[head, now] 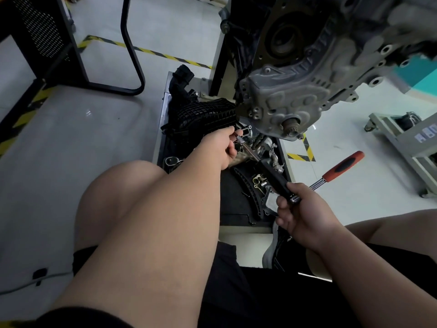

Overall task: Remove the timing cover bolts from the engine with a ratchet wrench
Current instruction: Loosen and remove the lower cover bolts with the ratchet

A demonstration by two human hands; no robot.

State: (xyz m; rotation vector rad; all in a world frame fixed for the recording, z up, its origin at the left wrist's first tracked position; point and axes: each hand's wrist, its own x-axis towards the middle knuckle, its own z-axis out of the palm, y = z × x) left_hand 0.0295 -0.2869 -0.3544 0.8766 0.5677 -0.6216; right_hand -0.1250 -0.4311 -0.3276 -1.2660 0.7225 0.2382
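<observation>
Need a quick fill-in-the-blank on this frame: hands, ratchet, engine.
1. The right hand grips the ratchet wrench at its ___, leaving the handle free.
2. The left hand pinches the extension bar at its tip, ___ the timing cover.
3. The floor tape is striped yellow and ___.
Missing: head; below; black

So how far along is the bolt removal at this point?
Done: some flange holes on the timing cover look empty, though blur makes that uncertain. In hand: the right hand grips the ratchet wrench at its head, and the left hand pinches its extension near the tip, off any bolt. Left: the cover still sits on the engine.
</observation>
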